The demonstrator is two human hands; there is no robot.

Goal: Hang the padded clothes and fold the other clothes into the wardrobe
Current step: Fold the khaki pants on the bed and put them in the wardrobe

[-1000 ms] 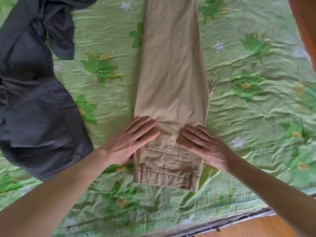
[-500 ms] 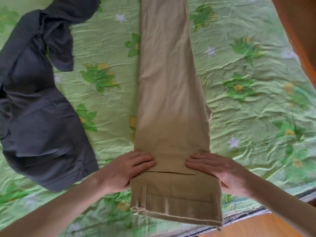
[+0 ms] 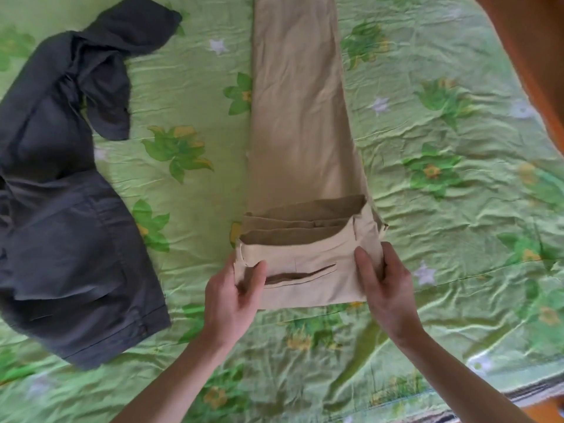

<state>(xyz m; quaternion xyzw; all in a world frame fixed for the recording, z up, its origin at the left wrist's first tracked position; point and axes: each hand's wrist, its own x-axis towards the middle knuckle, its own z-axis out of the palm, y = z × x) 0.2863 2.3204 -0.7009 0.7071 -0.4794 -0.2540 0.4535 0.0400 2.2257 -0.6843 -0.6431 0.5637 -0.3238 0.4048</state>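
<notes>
From where I sit watching the feed, the change is plain: a second ago both palms were pressed flat on the seat of the long beige cotton trousers (image 3: 300, 123), smoothing them, and half a second ago the fingers had slid down to the waistband; now the waistband end has been lifted off the bed and turned up toward the camera, so I look straight into the stacked layers of its opening. I read that as smoothing finished and the first fold begun, the waist end about to be carried over the legs. My left hand (image 3: 232, 296) pinches the left corner of the raised waistband, thumb on the pale face near the welt pocket and fingers behind; my right hand (image 3: 386, 288) grips the right corner the same way, thumb in front and fingers wrapped round the edge. The lifted part hangs between the two hands, while the legs lie flat on the crumpled green floral bedsheet (image 3: 457, 209) and run away from me out of the top of the view. The crumpled dark grey cotton trousers (image 3: 61, 215) lie well apart to the left, untouched, waiting for a fold of their own. No wardrobe is in view, so I judge the task far from done.
</notes>
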